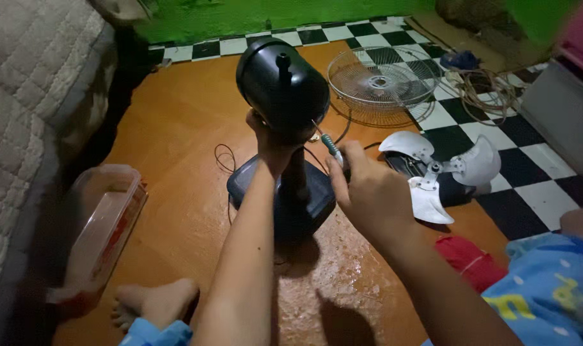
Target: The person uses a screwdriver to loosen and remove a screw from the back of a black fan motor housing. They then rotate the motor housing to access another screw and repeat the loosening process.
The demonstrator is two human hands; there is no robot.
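Head view, looking down at floor. Black fan motor housing (282, 83) upright on its pole above dark round base (282, 192), standing mid-frame on orange floor mat (176, 128). Left hand (269, 138) up under housing, fingers wrapped around neck where housing meets pole, closed tight on it. Right hand (362, 189) just right of pole, fingers curled shut around screwdriver (330, 146) with green-striped handle; metal shaft angled up-left, tip touching or nearly touching lower right of housing — exact contact point hard to tell. Thin black cord (224, 157) looping on mat left of base.

White three-blade fan propeller (439, 170) lying flat right of base, on checkered black-and-white tiles (528, 186). Wire fan grille (382, 80) lying face up behind it, near green wall (253, 16). Tangle of beige cable (487, 86) right of grille. Red cloth item (468, 259) by right forearm. Clear plastic lidded box (102, 221) at left edge of mat, beside quilted beige bedding (29, 96). Bare foot (154, 301) at bottom left, toes on mat. Blue patterned sleeve or garment (548, 288) at bottom right. Wet-looking glossy patch on mat in front of base.
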